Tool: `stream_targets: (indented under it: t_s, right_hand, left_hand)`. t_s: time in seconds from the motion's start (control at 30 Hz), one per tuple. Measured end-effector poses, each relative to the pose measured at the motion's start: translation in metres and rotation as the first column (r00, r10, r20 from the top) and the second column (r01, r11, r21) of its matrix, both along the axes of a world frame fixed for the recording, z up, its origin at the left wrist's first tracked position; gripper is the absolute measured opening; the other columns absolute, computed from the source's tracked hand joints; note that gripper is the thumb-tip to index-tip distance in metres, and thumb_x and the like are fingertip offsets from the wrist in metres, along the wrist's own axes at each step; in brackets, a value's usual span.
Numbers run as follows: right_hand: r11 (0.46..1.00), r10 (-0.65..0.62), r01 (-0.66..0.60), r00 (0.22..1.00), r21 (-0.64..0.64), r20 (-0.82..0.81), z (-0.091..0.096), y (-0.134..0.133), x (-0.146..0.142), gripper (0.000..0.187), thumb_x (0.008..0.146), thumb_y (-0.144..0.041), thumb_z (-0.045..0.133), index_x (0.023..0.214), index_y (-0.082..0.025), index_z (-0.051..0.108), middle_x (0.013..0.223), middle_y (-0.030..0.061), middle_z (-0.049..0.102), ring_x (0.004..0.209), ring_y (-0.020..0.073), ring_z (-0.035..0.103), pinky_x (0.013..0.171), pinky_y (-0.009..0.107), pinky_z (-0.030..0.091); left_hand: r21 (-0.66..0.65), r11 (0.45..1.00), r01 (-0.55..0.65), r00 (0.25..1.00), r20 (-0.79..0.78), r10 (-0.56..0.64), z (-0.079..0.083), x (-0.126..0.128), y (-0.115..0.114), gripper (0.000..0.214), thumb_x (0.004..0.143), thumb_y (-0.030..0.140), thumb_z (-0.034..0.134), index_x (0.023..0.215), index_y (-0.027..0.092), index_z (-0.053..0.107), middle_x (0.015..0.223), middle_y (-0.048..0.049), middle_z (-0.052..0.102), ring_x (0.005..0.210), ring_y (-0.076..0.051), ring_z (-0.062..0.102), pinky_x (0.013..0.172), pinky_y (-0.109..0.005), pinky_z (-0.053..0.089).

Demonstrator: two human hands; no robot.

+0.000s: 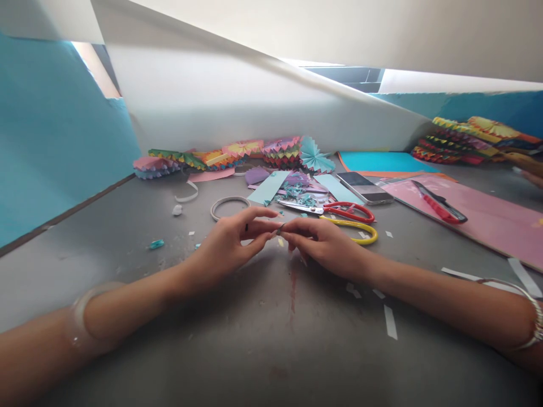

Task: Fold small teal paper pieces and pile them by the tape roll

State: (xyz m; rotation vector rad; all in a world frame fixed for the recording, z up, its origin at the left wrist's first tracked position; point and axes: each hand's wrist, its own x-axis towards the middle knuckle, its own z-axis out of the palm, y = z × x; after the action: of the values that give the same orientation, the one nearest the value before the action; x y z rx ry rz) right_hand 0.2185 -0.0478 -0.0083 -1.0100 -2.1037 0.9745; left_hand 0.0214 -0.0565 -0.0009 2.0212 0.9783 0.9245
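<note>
Over the middle of the grey table, my left hand (231,237) and my right hand (320,240) meet at their fingertips. Both are closed in a pinch around something small and dark (280,228), mostly hidden by the fingers. Just behind my right hand lie open scissors (348,212) with one red and one yellow handle, blades pointing left. A roll of tape (212,210) rests flat behind my left hand. Beyond the blades are purple folded paper, teal paper scraps (303,198) and a light blue paper strip (268,187).
Folded paper rosettes (282,151) line the back, with another stack (458,144) at right. A phone (365,187) lies near a red-handled cutter (441,204) on a pink sheet (487,212). White paper bits (390,322) are scattered about. A blurred hand (530,176) shows at the right edge.
</note>
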Motion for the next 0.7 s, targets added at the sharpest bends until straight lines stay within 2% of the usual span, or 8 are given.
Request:
stream_targets:
  t_s: [0.1, 0.27, 0.43, 0.57, 0.7]
  right_hand:
    - [1.0, 0.0, 0.0, 1.0, -0.005, 0.012, 0.002, -0.002, 0.0, 0.019, 0.087, -0.029, 0.046, 0.09, -0.017, 0.061, 0.073, -0.001, 0.058, 0.057, 0.0079, 0.049, 0.055, 0.022, 0.039]
    - [1.0, -0.026, 0.027, 0.999, -0.014, 0.042, 0.006, -0.004, 0.0, 0.016, 0.086, -0.028, 0.048, 0.087, -0.017, 0.059, 0.071, -0.0017, 0.056, 0.057, 0.0081, 0.049, 0.055, 0.023, 0.038]
    - [0.997, -0.075, 0.076, 0.996, -0.034, 0.045, 0.007, -0.002, 0.003, 0.016, 0.086, -0.03, 0.048, 0.08, -0.017, 0.057, 0.066, -0.0027, 0.053, 0.056, 0.0082, 0.048, 0.053, 0.023, 0.037]
    - [0.993, -0.08, 0.084, 0.996, -0.082, 0.049, 0.009, -0.004, 0.005, 0.017, 0.086, -0.032, 0.047, 0.084, -0.017, 0.055, 0.069, -0.0022, 0.053, 0.056, 0.0084, 0.049, 0.053, 0.024, 0.039]
    - [0.986, -0.084, 0.075, 0.995, -0.148, -0.053, 0.01, -0.005, 0.005, 0.023, 0.089, -0.039, 0.043, 0.098, -0.018, 0.05, 0.074, -0.0018, 0.053, 0.055, 0.0077, 0.05, 0.05, 0.022, 0.041]
  left_hand:
    - [-0.015, 1.0, -0.001, 1.0, 0.03, 0.001, 0.0, 0.001, 0.0, 0.027, 0.084, 0.022, 0.056, 0.11, 0.02, 0.049, 0.103, -0.004, 0.07, 0.1, -0.017, 0.064, 0.091, -0.03, 0.049]
    - [-0.006, 0.997, -0.079, 0.989, 0.127, 0.079, -0.002, 0.001, 0.004, 0.02, 0.081, 0.022, 0.061, 0.099, 0.019, 0.051, 0.093, -0.0021, 0.068, 0.092, -0.016, 0.065, 0.083, -0.027, 0.051]
    - [-0.033, 0.996, -0.085, 0.978, 0.186, 0.09, -0.001, 0.002, 0.005, 0.023, 0.08, 0.022, 0.062, 0.096, 0.022, 0.046, 0.088, 0.0008, 0.065, 0.088, -0.015, 0.064, 0.08, -0.03, 0.053]
    - [-0.001, 0.996, -0.091, 0.993, 0.077, 0.091, 0.004, 0.004, 0.003, 0.01, 0.082, 0.021, 0.057, 0.091, 0.018, 0.057, 0.088, -0.0014, 0.064, 0.086, -0.015, 0.063, 0.081, -0.03, 0.052]
    - [-0.042, 0.998, -0.046, 0.999, 0.014, 0.047, 0.008, 0.007, 0.0, 0.017, 0.084, 0.018, 0.052, 0.096, 0.015, 0.063, 0.097, -0.0047, 0.062, 0.093, -0.016, 0.062, 0.088, -0.03, 0.05]
